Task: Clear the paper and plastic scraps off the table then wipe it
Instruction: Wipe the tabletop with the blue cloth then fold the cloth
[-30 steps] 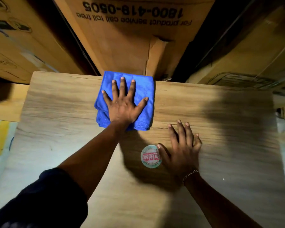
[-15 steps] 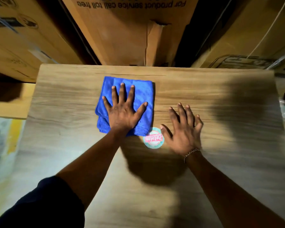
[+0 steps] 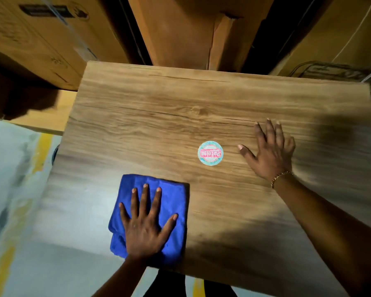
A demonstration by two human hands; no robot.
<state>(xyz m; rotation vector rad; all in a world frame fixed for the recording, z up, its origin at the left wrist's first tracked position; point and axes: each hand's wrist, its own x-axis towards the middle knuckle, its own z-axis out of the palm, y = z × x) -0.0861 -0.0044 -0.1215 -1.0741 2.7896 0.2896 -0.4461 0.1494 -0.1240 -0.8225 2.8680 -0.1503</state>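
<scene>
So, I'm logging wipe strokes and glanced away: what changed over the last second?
The left hand, pressing flat on the blue cloth, slid it from the table's far edge back to the near edge. The right hand shifted slightly right, leaving a gap to the round sticker that its thumb had been right beside. Nothing was gripped or released; the sticker stays put and both hands remain flat.

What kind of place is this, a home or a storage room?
Probably a storeroom or warehouse: large cardboard boxes crowd behind the wooden table, and the grey floor carries a painted yellow line.
</scene>
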